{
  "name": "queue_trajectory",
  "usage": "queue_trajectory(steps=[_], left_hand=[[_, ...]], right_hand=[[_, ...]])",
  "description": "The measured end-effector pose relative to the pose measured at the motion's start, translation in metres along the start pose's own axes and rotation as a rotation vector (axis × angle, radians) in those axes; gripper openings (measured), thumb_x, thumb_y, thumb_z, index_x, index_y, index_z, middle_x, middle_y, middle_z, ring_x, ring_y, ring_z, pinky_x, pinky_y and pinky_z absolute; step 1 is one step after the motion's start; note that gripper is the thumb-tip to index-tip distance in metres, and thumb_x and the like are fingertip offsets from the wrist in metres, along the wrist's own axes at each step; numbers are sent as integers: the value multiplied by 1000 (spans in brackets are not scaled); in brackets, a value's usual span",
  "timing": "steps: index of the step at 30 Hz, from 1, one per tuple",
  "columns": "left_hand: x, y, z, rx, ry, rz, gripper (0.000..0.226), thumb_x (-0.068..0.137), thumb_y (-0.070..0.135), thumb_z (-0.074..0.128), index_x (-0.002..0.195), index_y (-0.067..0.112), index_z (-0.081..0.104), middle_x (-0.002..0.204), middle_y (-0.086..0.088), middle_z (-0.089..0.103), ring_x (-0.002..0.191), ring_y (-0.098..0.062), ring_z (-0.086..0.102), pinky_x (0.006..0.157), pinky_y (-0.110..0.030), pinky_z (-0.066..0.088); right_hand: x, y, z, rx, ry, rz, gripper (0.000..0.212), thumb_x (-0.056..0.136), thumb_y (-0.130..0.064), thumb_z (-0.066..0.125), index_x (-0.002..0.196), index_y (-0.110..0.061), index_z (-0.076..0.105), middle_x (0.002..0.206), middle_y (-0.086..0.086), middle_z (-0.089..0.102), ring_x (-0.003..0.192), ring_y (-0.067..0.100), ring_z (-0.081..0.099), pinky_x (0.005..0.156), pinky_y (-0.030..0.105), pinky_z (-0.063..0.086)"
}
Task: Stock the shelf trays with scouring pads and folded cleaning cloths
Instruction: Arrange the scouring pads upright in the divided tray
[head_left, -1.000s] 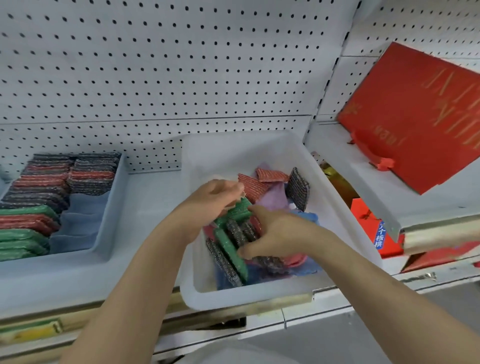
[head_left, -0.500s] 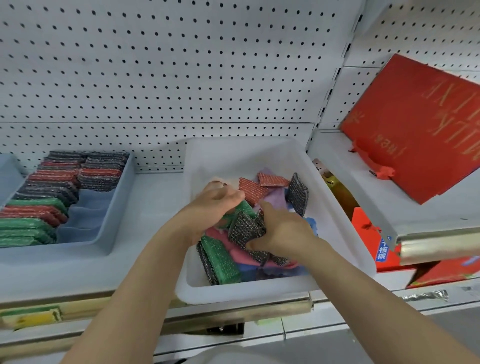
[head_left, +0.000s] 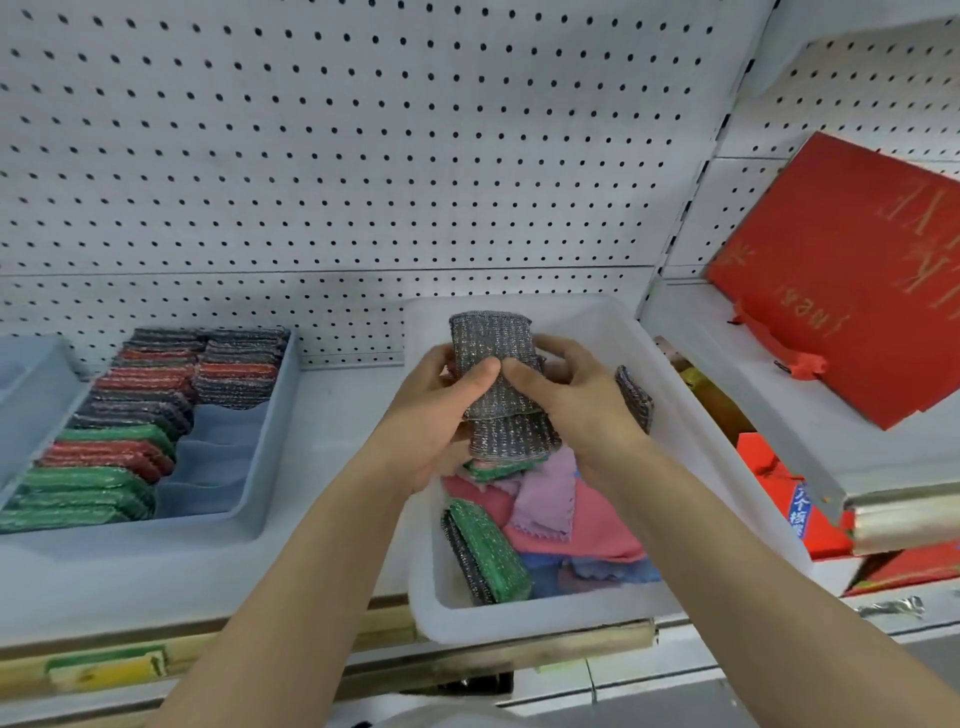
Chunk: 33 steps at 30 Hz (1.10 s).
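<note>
Both hands, the left hand (head_left: 436, 415) and right hand (head_left: 571, 400), hold a grip on a stack of grey scouring pads (head_left: 496, 384) above the white bin (head_left: 519, 618), thumbs squaring its edges, probably for the blue tray (head_left: 270, 467) leftward.

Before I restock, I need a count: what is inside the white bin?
In the white bin: green scouring pads, a grey pad, pink, lilac and blue cloths. Both hands cover the middle; lower layers are hidden.
</note>
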<state>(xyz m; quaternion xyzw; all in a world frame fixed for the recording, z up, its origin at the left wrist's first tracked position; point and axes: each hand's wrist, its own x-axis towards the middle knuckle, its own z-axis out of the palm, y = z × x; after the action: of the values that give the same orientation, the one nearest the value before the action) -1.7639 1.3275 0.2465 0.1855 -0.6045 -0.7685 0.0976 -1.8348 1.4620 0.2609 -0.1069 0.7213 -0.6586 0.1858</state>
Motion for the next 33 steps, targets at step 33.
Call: queue_trajectory(steps=[33], left_hand=[[-2, -2, -357, -213, 518, -34, 84, 68, 20, 86, 139, 18, 41, 122, -8, 66, 101, -29, 70, 86, -53, 58]], right_hand=[[67, 33, 329, -1363, -136, -452, 27, 89, -15, 69, 114, -25, 70, 113, 3, 64, 114, 22, 54, 81, 34, 50]])
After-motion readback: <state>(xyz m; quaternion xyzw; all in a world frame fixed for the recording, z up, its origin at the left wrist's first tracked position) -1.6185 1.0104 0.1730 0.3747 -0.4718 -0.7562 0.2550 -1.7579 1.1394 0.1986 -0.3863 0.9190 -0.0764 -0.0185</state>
